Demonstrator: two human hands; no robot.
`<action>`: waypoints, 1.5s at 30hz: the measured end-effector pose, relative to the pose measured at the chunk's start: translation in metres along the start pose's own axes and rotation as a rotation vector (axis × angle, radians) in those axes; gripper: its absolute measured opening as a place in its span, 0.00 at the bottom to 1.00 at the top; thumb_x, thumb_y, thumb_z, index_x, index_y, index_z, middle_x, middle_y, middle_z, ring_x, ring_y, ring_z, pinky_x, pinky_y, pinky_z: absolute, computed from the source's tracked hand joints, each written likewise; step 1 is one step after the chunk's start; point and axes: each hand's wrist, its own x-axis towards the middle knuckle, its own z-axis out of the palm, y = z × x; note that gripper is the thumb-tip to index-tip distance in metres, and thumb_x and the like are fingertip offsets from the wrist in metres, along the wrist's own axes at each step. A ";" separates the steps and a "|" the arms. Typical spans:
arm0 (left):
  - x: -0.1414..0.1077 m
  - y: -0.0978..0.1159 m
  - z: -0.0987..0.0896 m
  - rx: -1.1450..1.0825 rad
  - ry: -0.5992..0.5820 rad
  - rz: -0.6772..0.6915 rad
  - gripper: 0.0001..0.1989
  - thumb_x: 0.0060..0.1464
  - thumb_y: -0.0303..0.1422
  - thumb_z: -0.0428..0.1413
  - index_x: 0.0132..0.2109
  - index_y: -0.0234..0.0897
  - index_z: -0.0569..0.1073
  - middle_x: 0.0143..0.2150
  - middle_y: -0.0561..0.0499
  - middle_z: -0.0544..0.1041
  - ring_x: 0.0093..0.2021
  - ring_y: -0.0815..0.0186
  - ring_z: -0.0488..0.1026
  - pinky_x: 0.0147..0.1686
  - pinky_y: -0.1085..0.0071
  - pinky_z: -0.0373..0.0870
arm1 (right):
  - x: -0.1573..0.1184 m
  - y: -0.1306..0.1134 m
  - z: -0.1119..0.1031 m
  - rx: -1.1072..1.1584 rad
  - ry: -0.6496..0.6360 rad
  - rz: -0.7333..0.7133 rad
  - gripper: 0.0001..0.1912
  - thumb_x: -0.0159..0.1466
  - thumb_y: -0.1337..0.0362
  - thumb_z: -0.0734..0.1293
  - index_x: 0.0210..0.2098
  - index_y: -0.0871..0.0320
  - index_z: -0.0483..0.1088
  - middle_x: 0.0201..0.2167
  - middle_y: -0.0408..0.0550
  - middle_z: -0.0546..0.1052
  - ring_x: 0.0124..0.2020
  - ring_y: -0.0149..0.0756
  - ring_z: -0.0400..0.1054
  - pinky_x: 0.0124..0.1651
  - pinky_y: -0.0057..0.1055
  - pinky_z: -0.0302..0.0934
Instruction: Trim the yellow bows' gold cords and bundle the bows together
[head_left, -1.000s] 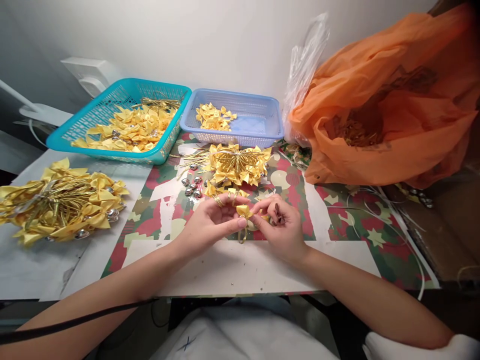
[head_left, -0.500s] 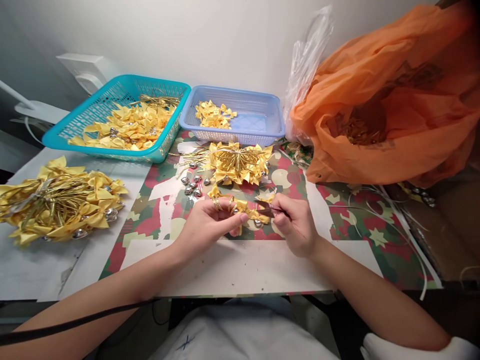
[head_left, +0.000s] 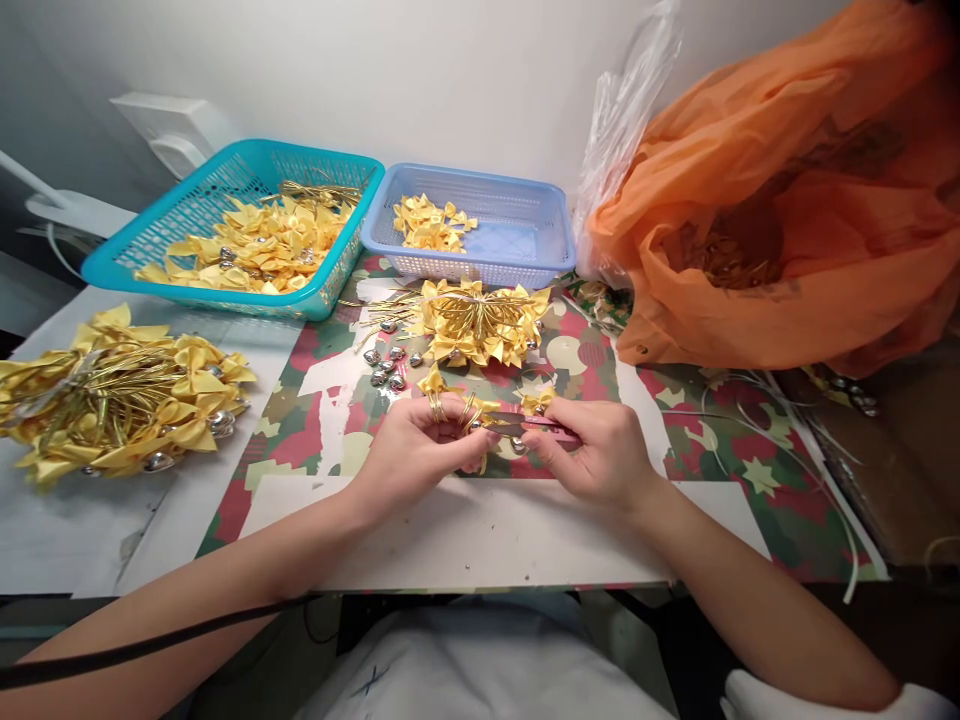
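My left hand point(head_left: 405, 450) is closed on a yellow ribbon bow point(head_left: 433, 381) with gold cord point(head_left: 471, 408) looped about its fingers. In my right hand point(head_left: 604, 455) is a pair of thread snips point(head_left: 551, 427) with pinkish handles, pinched between thumb and fingers. Their dark blades reach left to the ribbon and cord at my left fingertips; whether they touch the cord I cannot tell. A silver bell point(head_left: 517, 444) and another yellow bow point(head_left: 537, 400) lie close by the blades. Just beyond my hands, several loose silver bells point(head_left: 386, 367) rest on the patterned sheet.
A tied bundle of yellow bows point(head_left: 480, 320) lies behind my hands, and a larger bundle point(head_left: 127, 400) is at left. A teal basket point(head_left: 225, 292) and a blue basket point(head_left: 480, 270) holding bows stand against the wall. An orange bag point(head_left: 750, 330) fills the right, near white strips point(head_left: 840, 520).
My right hand has moved left, bringing the snips' blades up to the ribbon and cord at my left fingertips. My left hand has hardly moved. The view has shifted slightly.
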 end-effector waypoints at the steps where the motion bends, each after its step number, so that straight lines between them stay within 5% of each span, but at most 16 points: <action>1: 0.000 0.000 0.000 -0.005 0.000 0.005 0.03 0.44 0.28 0.64 0.26 0.34 0.78 0.23 0.55 0.71 0.20 0.74 0.67 0.16 0.80 0.61 | 0.000 0.001 0.000 -0.004 0.004 0.001 0.24 0.65 0.53 0.62 0.18 0.56 0.52 0.13 0.37 0.56 0.15 0.24 0.50 0.21 0.26 0.42; 26: 0.001 -0.005 -0.001 0.052 -0.005 -0.021 0.07 0.44 0.31 0.64 0.25 0.32 0.77 0.24 0.53 0.72 0.23 0.71 0.68 0.22 0.75 0.65 | 0.000 0.000 0.000 -0.052 0.009 -0.022 0.26 0.64 0.55 0.64 0.16 0.56 0.52 0.11 0.38 0.57 0.15 0.25 0.48 0.22 0.28 0.42; 36: 0.000 0.004 0.001 0.056 -0.028 -0.043 0.11 0.44 0.34 0.65 0.21 0.34 0.74 0.18 0.55 0.69 0.19 0.72 0.65 0.19 0.76 0.62 | 0.000 0.002 -0.001 0.107 -0.014 0.096 0.25 0.64 0.54 0.63 0.17 0.56 0.51 0.13 0.36 0.53 0.15 0.24 0.48 0.21 0.27 0.43; 45: 0.002 -0.001 -0.004 -0.004 -0.091 -0.116 0.14 0.50 0.40 0.64 0.24 0.35 0.75 0.17 0.54 0.72 0.19 0.73 0.67 0.19 0.79 0.61 | 0.002 0.007 -0.004 0.219 0.095 0.150 0.23 0.67 0.52 0.61 0.20 0.55 0.54 0.15 0.36 0.51 0.17 0.25 0.46 0.21 0.26 0.42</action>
